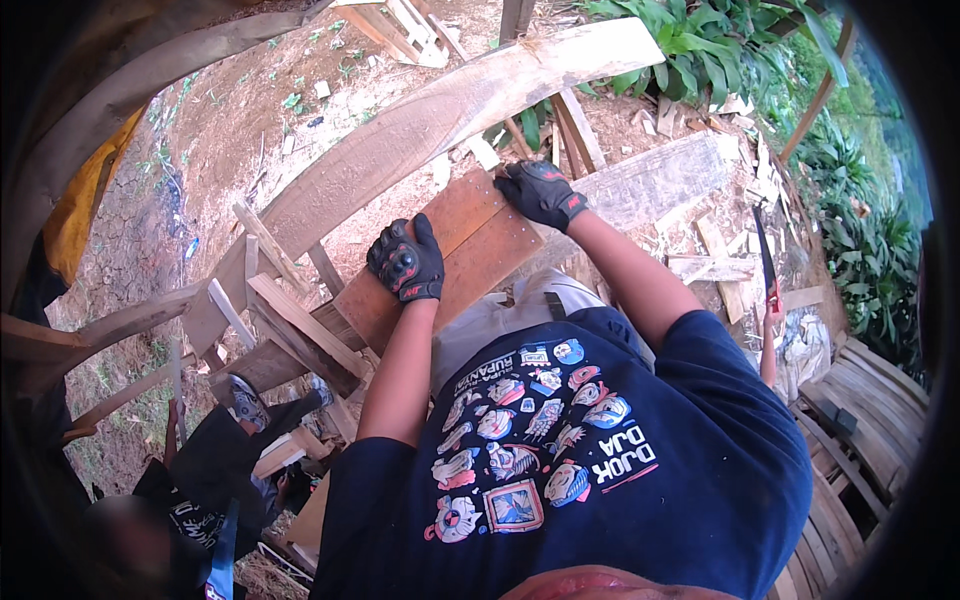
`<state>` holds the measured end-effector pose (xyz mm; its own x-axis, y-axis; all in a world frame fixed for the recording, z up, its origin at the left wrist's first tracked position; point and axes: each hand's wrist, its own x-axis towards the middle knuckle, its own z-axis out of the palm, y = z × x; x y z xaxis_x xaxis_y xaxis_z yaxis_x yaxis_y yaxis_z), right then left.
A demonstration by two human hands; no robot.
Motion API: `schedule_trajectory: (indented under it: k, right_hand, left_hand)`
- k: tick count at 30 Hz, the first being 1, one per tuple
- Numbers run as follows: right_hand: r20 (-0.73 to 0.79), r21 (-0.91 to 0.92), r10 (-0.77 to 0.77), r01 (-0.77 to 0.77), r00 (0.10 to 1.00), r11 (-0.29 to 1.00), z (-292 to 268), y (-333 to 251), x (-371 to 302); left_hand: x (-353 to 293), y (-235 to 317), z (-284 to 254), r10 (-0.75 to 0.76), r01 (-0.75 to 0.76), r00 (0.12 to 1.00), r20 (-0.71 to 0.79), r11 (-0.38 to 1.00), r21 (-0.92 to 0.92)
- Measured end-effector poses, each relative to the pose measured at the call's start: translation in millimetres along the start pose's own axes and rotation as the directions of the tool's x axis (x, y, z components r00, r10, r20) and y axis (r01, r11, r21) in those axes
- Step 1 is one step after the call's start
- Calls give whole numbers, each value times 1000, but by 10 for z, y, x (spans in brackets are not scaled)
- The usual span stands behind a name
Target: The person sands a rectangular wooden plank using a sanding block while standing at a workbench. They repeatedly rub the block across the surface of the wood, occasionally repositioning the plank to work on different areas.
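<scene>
A brown wooden board (490,250), with a seam along its length and small nail-like dots near its right end, lies in front of my body. My left hand (405,262), in a black glove with red marks, is closed over its far edge towards the left. In a matching glove, my right hand (543,192) grips the far right corner. The fingertips of both hands are partly hidden. Just beyond the board a long, pale, curved plank (440,110) slants across, and a grey weathered plank (660,180) extends to the right of my right hand.
At the lower left is another person in a dark shirt (190,510), near wooden offcuts (310,325). On the right, another person's forearm (768,350) reaches up to a red-handled tool with a long dark blade (766,250). Stacked planks (870,420) stand at lower right; leafy plants (700,45) grow beyond.
</scene>
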<state>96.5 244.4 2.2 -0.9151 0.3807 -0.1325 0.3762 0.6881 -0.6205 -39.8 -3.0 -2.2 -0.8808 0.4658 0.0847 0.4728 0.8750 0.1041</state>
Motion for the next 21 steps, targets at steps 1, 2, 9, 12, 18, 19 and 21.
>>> schedule_trajectory:
  k: [1,2,9,12,18,19,21]
  right_hand:
    - [14,-13,-30,30,999,999,-22,11,39]
    - [36,6,4,-4,999,1000,-34,-5,-33]
    - [80,125,25,-35,997,991,-45,48,-863]
    - [123,66,27,-35,992,997,42,146,-706]
    - [-45,276,49,-35,998,961,252,142,-327]
    - [13,274,54,-56,998,960,213,22,-354]
    - [95,272,102,-124,990,954,229,75,-396]
  left_hand:
    - [-3,-3,15,1,-1,1000,-12,1000,-7]
    - [-14,-8,25,4,-4,1000,-25,1000,-13]
    - [-33,61,-68,-22,22,1000,7,1000,0]
    - [-26,50,-67,-24,24,1000,-12,1000,-5]
    - [-20,-7,-30,-4,2,992,-128,1000,-21]
    - [-27,-49,-11,-10,0,990,-142,998,-68]
    - [-53,-71,-39,-35,12,981,-190,993,-116]
